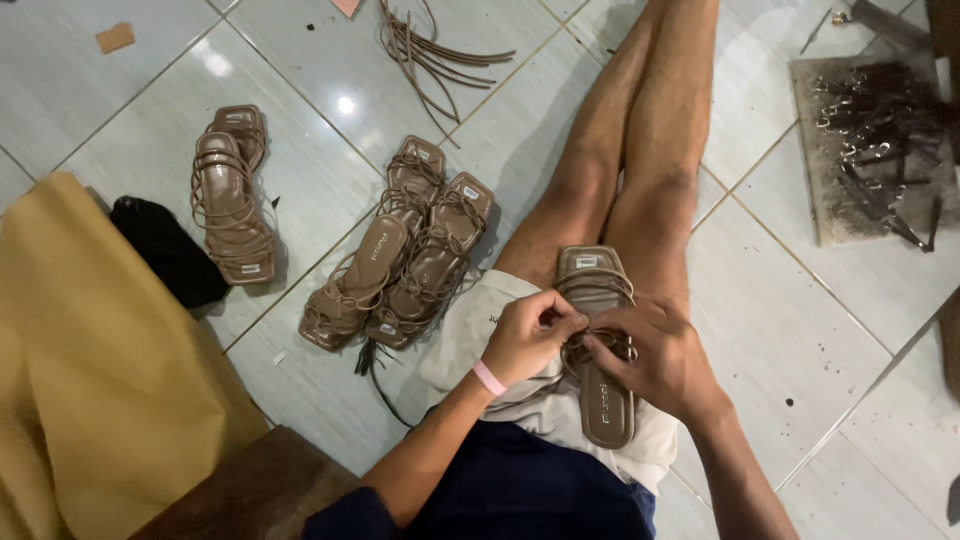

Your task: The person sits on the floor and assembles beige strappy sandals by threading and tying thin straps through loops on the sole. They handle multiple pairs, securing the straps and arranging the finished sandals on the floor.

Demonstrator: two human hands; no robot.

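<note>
Seated on a pale tiled floor [800, 300], legs stretched forward, a taupe strappy sandal [600, 350] lying lengthwise on the lap over a light cloth [470, 330]. Left hand [530, 335], a pink band at its wrist, with fingertips pinched on the thin straps near the sandal's middle; right hand [660, 360] pressed close beside it, thumb and forefinger nipping the same straps, so both grips closed on the lacing. Just left of the thigh, a pair of matching sandals [400, 250] side by side and touching, laces tangled over them; farther left, a second pair [232, 195] stacked one partly on the other. Near the top, a loose bundle of cut straps [430, 50] fanned on the tiles, with small scraps scattered about. Far left, a big sheet of mustard-yellow material [90, 370] covering part of a black bag [165, 250], and a brown wooden surface [250, 495] cut off at the bottom edge. Upper right, a worn grey board [830, 200] carrying a heap of dark metal pieces [880, 130], too blurred to tell apart. Knot or strap ends hidden under the fingers; sandal's sole unseen.
</note>
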